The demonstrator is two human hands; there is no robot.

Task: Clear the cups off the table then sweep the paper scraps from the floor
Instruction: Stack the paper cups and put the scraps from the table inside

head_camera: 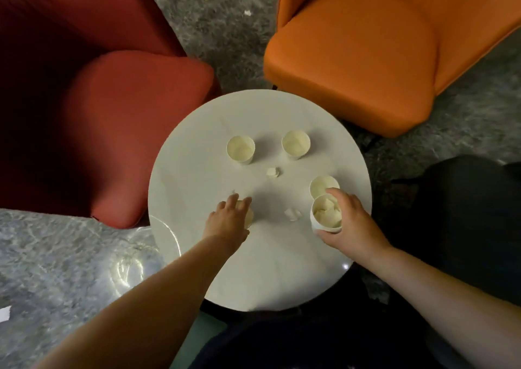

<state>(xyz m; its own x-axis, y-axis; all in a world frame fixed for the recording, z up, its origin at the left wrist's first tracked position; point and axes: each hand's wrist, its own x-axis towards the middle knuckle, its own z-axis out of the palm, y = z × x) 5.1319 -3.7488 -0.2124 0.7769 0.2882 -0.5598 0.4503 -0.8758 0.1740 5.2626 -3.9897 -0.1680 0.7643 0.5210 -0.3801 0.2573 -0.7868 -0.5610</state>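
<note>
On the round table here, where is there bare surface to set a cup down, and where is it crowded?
Bare: the near part of the table between the two forearms, and the left and far rim beyond the two far cups. Crowded: the right side, where the right hand holds a cup against another cup, and the middle, with scraps. The left hand covers one cup.

No readable text, labels, brands or numbers anywhere; the cups (240, 148) on the table (197, 171) are plain.
</note>
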